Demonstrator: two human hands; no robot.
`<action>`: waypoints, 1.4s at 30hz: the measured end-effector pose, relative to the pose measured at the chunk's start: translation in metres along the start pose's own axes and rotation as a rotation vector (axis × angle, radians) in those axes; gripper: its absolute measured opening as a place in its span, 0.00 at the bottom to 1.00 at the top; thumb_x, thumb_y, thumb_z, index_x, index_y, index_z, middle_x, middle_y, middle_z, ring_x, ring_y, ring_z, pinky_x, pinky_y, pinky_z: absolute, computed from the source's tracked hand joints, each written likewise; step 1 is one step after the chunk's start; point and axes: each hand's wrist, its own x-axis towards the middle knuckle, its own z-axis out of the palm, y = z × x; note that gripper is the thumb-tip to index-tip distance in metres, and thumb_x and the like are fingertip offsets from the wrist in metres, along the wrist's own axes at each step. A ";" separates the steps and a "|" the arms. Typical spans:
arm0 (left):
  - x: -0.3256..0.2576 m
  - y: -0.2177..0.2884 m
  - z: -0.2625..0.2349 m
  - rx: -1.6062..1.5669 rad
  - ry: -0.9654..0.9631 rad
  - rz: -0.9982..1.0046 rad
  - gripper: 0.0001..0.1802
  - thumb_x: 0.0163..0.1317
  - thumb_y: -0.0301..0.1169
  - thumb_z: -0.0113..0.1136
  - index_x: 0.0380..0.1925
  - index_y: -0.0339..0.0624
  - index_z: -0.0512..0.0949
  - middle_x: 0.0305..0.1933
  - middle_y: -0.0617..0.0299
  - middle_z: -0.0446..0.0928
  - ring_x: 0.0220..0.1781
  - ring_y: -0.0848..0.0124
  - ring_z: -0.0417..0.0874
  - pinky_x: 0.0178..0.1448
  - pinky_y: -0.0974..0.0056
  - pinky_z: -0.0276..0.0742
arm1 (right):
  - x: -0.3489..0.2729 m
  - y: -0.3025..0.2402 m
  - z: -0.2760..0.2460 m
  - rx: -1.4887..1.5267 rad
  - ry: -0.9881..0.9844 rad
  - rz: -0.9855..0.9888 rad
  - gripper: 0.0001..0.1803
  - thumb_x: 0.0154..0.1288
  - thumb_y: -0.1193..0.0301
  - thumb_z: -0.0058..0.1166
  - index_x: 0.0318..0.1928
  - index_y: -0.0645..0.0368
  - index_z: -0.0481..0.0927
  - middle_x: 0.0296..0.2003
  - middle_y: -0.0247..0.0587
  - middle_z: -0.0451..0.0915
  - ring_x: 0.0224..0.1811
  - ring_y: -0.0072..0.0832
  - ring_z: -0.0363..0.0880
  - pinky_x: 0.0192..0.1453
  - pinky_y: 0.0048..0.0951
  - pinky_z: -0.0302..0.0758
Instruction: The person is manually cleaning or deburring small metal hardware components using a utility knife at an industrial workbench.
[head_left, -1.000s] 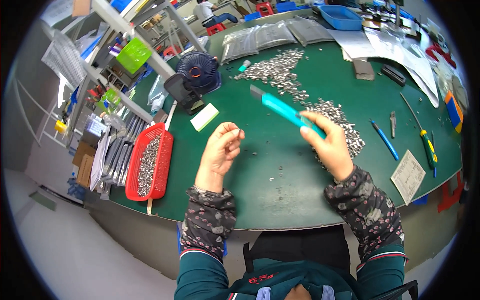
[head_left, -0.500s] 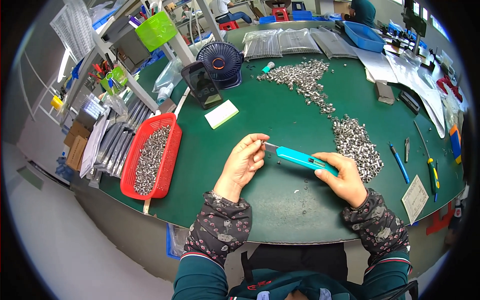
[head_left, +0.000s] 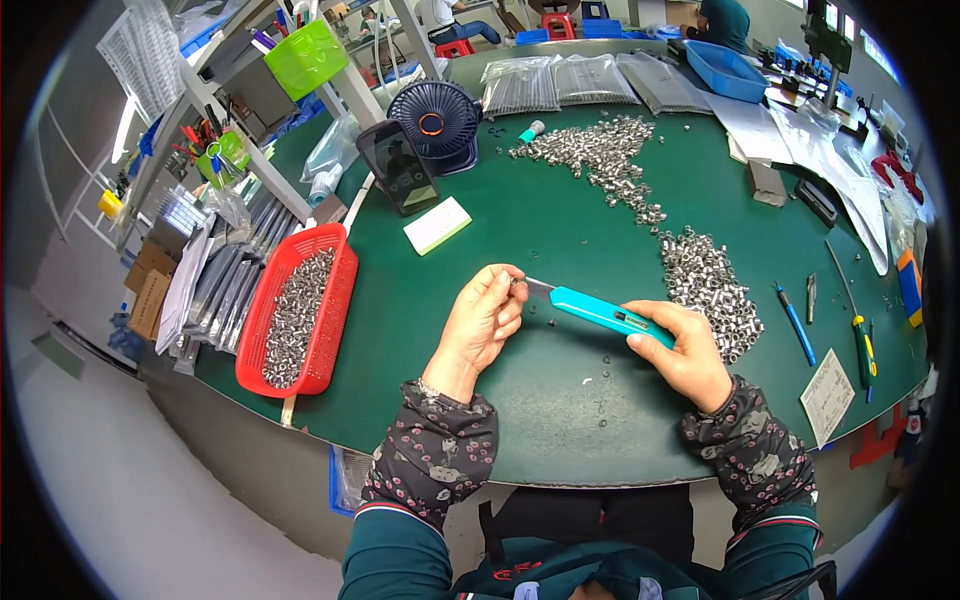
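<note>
My right hand (head_left: 685,350) is closed around the handle of a turquoise utility knife (head_left: 597,310), its blade pointing left. In a pinch between thumb and forefinger, my left hand (head_left: 482,318) holds a small metal ring (head_left: 515,282); the blade tip meets or nearly meets it. Beside my right hand lies a pile of short metal sleeves (head_left: 712,295), and a second heap of small metal pieces (head_left: 600,155) spreads farther back. At the left, a red plastic basket (head_left: 345,320) contains many similar metal pieces.
A black fan (head_left: 432,122), a phone (head_left: 398,165) and a pale notepad (head_left: 437,226) stand or lie at the back left. Toward the right are a blue pen (head_left: 796,322), a screwdriver (head_left: 861,340), a paper card (head_left: 828,397) and a grey block (head_left: 767,185). A blue tray (head_left: 727,75) sits far back.
The metal ring shows more clearly in my left fingertips, and the blade has drawn slightly away from them. Both hands keep their grips; the whole view has shifted slightly.
</note>
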 end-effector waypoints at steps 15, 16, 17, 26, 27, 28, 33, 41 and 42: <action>-0.001 0.000 0.005 0.181 0.045 0.018 0.07 0.59 0.31 0.48 0.31 0.38 0.70 0.19 0.68 0.65 0.15 0.84 0.59 0.14 0.81 0.52 | -0.002 0.003 0.001 0.067 -0.068 0.084 0.16 0.48 0.70 0.54 0.39 0.62 0.74 0.29 0.46 0.75 0.29 0.34 0.75 0.35 0.28 0.70; 0.000 -0.001 0.004 0.184 0.040 0.023 0.07 0.59 0.31 0.48 0.30 0.38 0.70 0.18 0.69 0.64 0.14 0.85 0.58 0.13 0.81 0.51 | -0.002 0.006 0.002 0.066 -0.067 0.086 0.16 0.48 0.70 0.54 0.39 0.62 0.74 0.29 0.46 0.75 0.29 0.34 0.75 0.35 0.28 0.70; 0.000 -0.002 0.005 0.183 0.039 0.021 0.07 0.59 0.31 0.48 0.30 0.38 0.70 0.18 0.69 0.64 0.14 0.85 0.58 0.13 0.81 0.51 | -0.002 0.010 0.003 0.089 -0.057 0.071 0.16 0.48 0.69 0.54 0.39 0.62 0.74 0.27 0.45 0.75 0.28 0.34 0.74 0.33 0.29 0.69; -0.001 -0.001 0.000 0.304 0.061 -0.027 0.09 0.59 0.34 0.47 0.27 0.40 0.69 0.18 0.69 0.63 0.13 0.86 0.56 0.13 0.81 0.49 | -0.003 -0.009 -0.001 -0.434 0.083 -0.210 0.18 0.45 0.71 0.55 0.40 0.59 0.74 0.20 0.41 0.67 0.19 0.35 0.68 0.22 0.29 0.65; -0.001 0.000 0.000 0.240 0.057 -0.064 0.09 0.60 0.34 0.47 0.27 0.40 0.68 0.19 0.68 0.63 0.14 0.86 0.56 0.13 0.81 0.49 | -0.003 -0.011 -0.001 -0.516 0.104 -0.278 0.18 0.44 0.72 0.56 0.41 0.58 0.74 0.20 0.41 0.67 0.18 0.34 0.67 0.22 0.29 0.64; -0.002 0.000 0.001 0.177 0.053 -0.100 0.10 0.60 0.35 0.46 0.26 0.40 0.68 0.19 0.67 0.64 0.14 0.85 0.56 0.13 0.81 0.50 | -0.002 -0.010 -0.001 -0.515 0.101 -0.283 0.18 0.44 0.72 0.56 0.41 0.58 0.74 0.20 0.41 0.67 0.18 0.34 0.67 0.22 0.29 0.64; -0.002 0.001 0.005 0.173 0.049 -0.075 0.09 0.60 0.34 0.45 0.30 0.39 0.69 0.23 0.64 0.67 0.15 0.85 0.58 0.14 0.81 0.51 | 0.000 0.000 -0.003 -0.290 0.239 -0.182 0.17 0.45 0.71 0.55 0.39 0.59 0.74 0.19 0.41 0.66 0.19 0.35 0.67 0.22 0.30 0.64; 0.001 0.000 0.001 0.126 0.034 -0.004 0.09 0.60 0.31 0.46 0.35 0.38 0.70 0.26 0.63 0.70 0.16 0.84 0.62 0.14 0.82 0.54 | -0.002 0.000 0.000 -0.253 0.119 -0.127 0.15 0.46 0.69 0.54 0.38 0.58 0.74 0.18 0.41 0.67 0.19 0.35 0.68 0.23 0.30 0.65; 0.001 -0.002 -0.002 0.130 0.034 0.001 0.09 0.60 0.31 0.46 0.36 0.38 0.70 0.26 0.63 0.69 0.17 0.84 0.62 0.14 0.82 0.54 | -0.002 -0.001 0.000 -0.241 0.105 -0.124 0.15 0.47 0.69 0.54 0.38 0.57 0.74 0.18 0.41 0.67 0.19 0.35 0.68 0.23 0.30 0.65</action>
